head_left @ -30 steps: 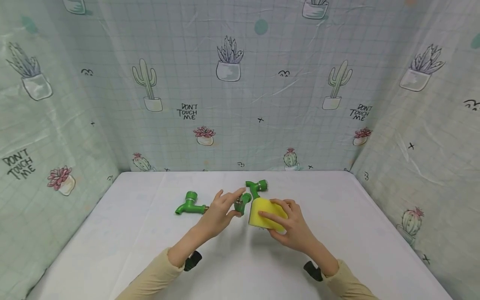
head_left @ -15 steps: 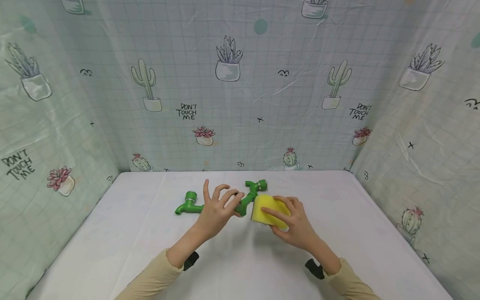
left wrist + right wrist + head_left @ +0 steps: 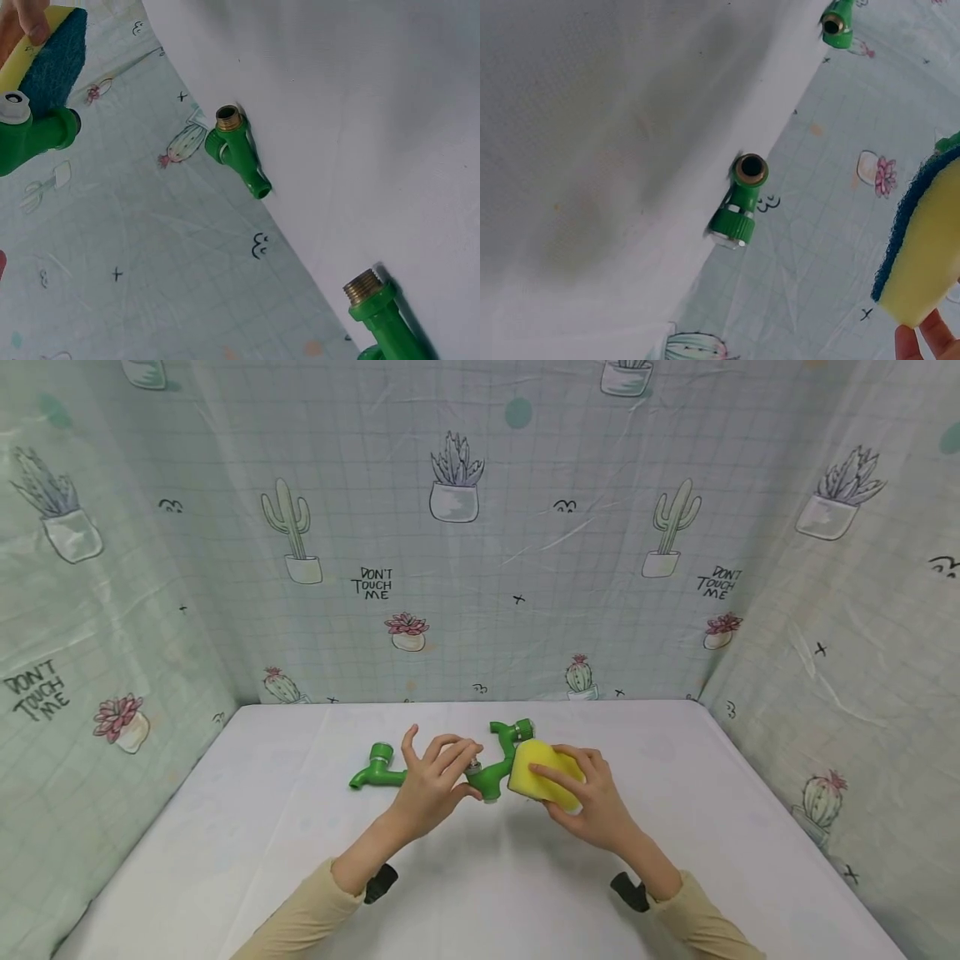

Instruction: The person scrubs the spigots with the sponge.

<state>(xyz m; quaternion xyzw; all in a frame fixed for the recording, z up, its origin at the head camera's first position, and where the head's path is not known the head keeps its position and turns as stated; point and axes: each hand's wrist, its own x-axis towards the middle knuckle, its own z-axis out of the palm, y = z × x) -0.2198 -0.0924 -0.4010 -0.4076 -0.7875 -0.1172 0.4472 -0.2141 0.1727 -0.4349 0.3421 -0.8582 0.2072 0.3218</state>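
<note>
In the head view my left hand (image 3: pixel 431 789) holds a green faucet (image 3: pixel 491 781) above the table, thumb and fingertips at its near end. My right hand (image 3: pixel 600 810) grips a yellow sponge (image 3: pixel 542 770) with spread fingers, right beside that faucet. The left wrist view shows the sponge's dark blue-green scouring side (image 3: pixel 56 67) facing the held faucet (image 3: pixel 34 142); whether they touch is hard to tell. Only the fingertips (image 3: pixel 907 345) of the right hand appear under the sponge (image 3: pixel 930 240) in the right wrist view.
Two more green faucets lie on the white table (image 3: pixel 465 893): one at the left (image 3: pixel 372 774), partly behind my left hand, and one at the back (image 3: pixel 522 730). Brass threads show on their ends. A patterned cloth (image 3: pixel 480 568) rises behind the table and at both sides.
The held faucet has turned, so that an arm of it now points up and right towards the sponge. My left fingers have shifted on it. The sponge has moved slightly right and up, tilting.
</note>
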